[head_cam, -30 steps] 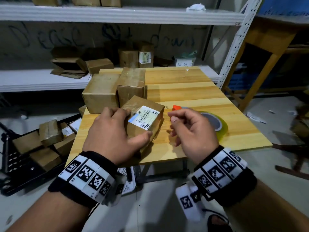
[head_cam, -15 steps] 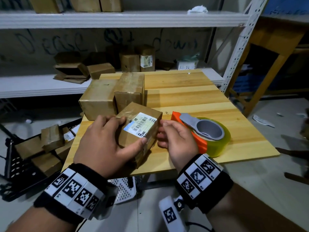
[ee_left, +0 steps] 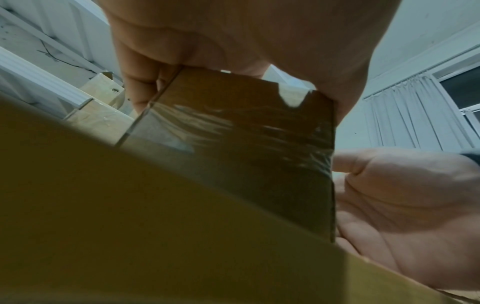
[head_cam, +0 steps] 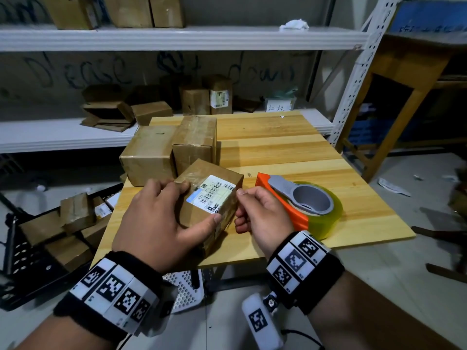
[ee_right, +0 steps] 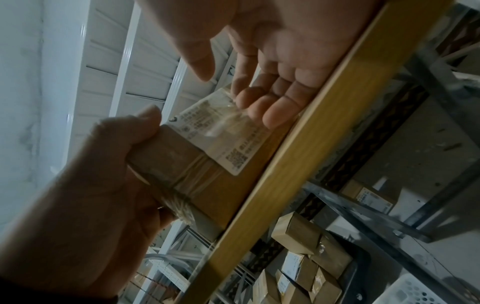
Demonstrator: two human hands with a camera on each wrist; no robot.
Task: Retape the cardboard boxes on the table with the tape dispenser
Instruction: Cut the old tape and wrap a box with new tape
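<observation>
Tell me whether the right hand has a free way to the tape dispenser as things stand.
Probably yes. The tape dispenser lies on the table just beyond the right hand, with nothing between them, and that hand seems to hold nothing.

A small brown cardboard box (head_cam: 202, 213) with a white barcode label (head_cam: 211, 193) on its top and side sits at the near edge of the wooden table (head_cam: 290, 152), tilted, clear tape wrinkled across its faces. Behind it two larger taped cardboard boxes (head_cam: 149, 155) stand touching side by side. Just right of the small box lies the tape dispenser (head_cam: 300, 200): orange body, grey handle, a roll of yellowish clear tape, flat on the table.
</observation>
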